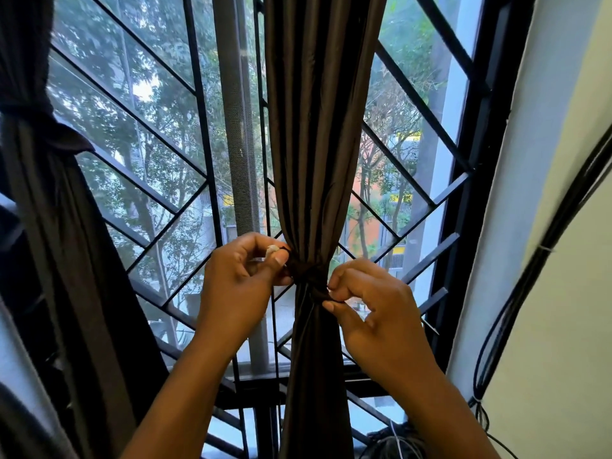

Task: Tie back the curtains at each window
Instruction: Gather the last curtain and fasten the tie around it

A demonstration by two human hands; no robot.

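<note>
Black diagonal window bars (159, 180) filled the view behind a brown curtain (318, 127) hanging at centre, cinched by a dark tie (309, 276), whose ends the left hand (240, 279) pinched at nine o'clock and the right hand (374, 313) pinched at four o'clock.

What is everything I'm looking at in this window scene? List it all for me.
Middle curtain: one, dark brown, hanging at the window's centre, gathered at its waist.
Tie: one, dark, wrapped around the middle curtain's gathered waist.
Left curtain: one, dark, at the left edge, already bound by its own dark band.
Window grille: one, black bars in diagonal pattern, behind the curtains.
Cables: a bundle, black, running down the white wall at right.
Trees: several, green, outside the glass.
Left hand: one, pinching the tie's left end.
Right hand: one, pinching the tie's right end.
</note>
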